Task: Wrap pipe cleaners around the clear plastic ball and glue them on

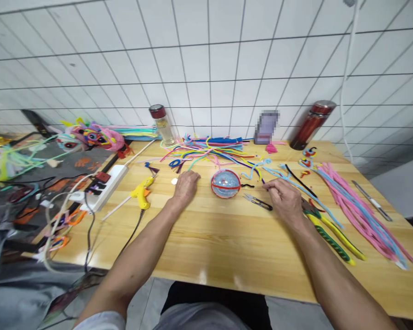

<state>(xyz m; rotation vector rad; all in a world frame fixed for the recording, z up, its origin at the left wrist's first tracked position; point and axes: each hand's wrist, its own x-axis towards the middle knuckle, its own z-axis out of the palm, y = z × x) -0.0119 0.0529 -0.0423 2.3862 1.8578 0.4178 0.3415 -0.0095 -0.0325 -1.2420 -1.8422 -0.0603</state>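
Note:
My right hand [285, 196] is closed in a pinch on one end of a dark blue pipe cleaner [258, 172], which runs back toward the pile. Resting on the wooden table, my left hand [186, 187] has loosely bent fingers and nothing visible in it. A mint pipe cleaner [194, 161] ends close to its fingertips; whether they touch is unclear. Between my hands sits a clear round dome [225, 176] with red pipe cleaner round its rim and across its middle. A short twisted black piece [248, 186] and thread snips [258, 201] lie just left of my right hand.
A loose pile of coloured pipe cleaners [213, 149] lies at the back. Green-and-yellow pliers [330, 231] and a pink and blue bundle [358, 211] are on the right. A yellow glue gun [142, 192], power strip [106, 188], glass bottle [163, 126] and red flask [311, 126] stand around.

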